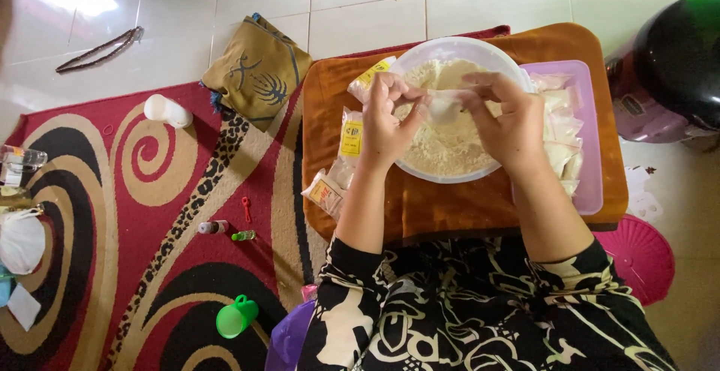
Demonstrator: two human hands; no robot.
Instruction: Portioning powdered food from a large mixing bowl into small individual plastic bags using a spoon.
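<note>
left hand [384,120]: raised over the left part of the bowl [420,54], fingers curled in and pinched on the left end of the pouch [444,106].
right hand [511,120]: over the right part of the bowl, fingers bent, thumb and forefinger closed on the pouch's right end.
pouch: small clear plastic one, part filled with pale flour; held between both hands above the middle of the bowl, long axis running left to right, level; which end is the mouth, cannot tell.
bowl: white, round, holding a heap of flour [442,150]; sits at the far middle of the table [450,210].
table: low, orange-brown, on the floor in front of the person.
tray [592,153]: lilac, oblong, along the table's right edge, touching the bowl; filled pouches stacked in it.
packets [349,140]: clear with yellow labels, lying in a row down the table's left edge, just beside the bowl.
rug [135,213]: red with swirls, left of the table; a green cup [237,316] and a white bottle [168,110] lie on it, well apart.
</note>
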